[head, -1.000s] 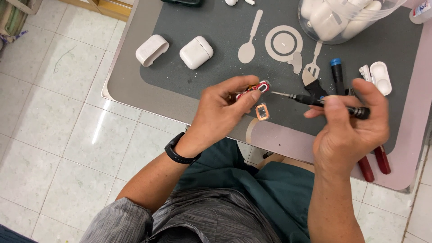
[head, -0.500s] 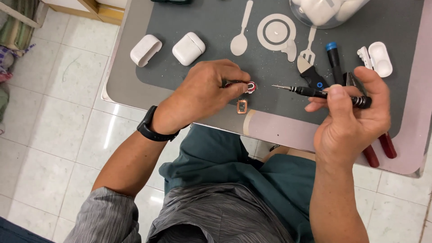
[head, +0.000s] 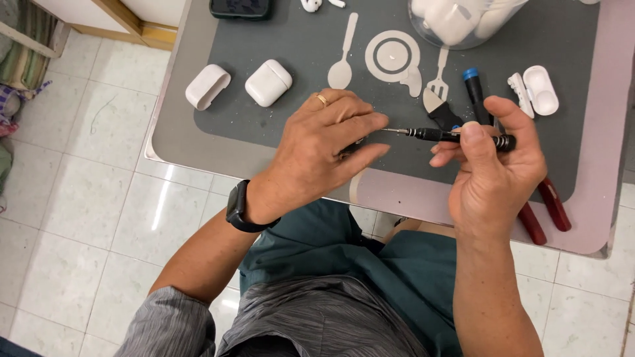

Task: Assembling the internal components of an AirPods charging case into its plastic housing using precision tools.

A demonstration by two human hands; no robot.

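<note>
My right hand (head: 493, 168) grips a thin black precision screwdriver (head: 450, 136), its tip pointing left. My left hand (head: 324, 149), with a ring and a dark wristwatch, is closed over a small part that its fingers hide; the screwdriver tip meets those fingertips. Both hands hover over the front edge of a grey work mat (head: 291, 39).
On the mat lie two white earbud cases (head: 268, 82), an open white case half (head: 539, 89), a blue-tipped tool (head: 475, 92), a clear container with white parts (head: 463, 20), and a dark phone (head: 239, 6). Red-handled pliers (head: 546, 211) lie under my right hand. Tiled floor is to the left.
My left hand has turned over the small part, which was visible before with a small square piece on the mat. The screwdriver tip has closed in on my left fingertips.
</note>
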